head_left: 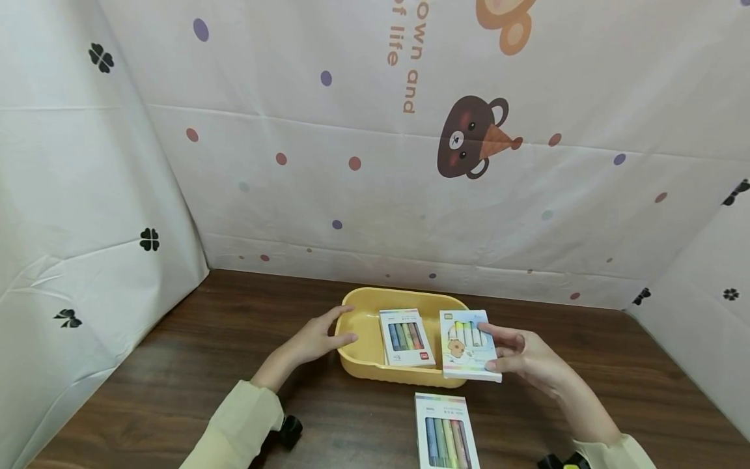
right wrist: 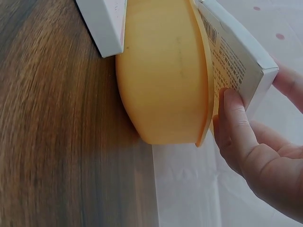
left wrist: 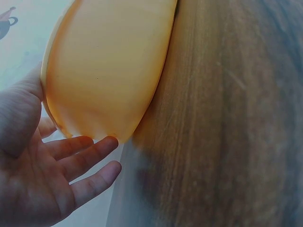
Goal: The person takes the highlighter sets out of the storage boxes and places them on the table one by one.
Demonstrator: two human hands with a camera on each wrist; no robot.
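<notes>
A yellow plastic basket (head_left: 366,319) stands on the table. Its left end is held by my left hand (head_left: 310,339), with the thumb over the rim and the fingers spread along the outside in the left wrist view. My right hand (head_left: 530,358) grips a white box of markers (head_left: 471,355) with a bear print, by its right edge, tilted over the basket's right end. Barcode and small print show on the back of that marker box (right wrist: 227,56) in the right wrist view. Inside the basket lies a second marker box (head_left: 407,339), its window showing coloured sticks.
A third marker box (head_left: 448,433) lies on the dark wooden table (head_left: 351,430) in front of the basket, cut off by the frame's lower edge. White printed cloth (head_left: 375,195) hangs behind the table and along both sides.
</notes>
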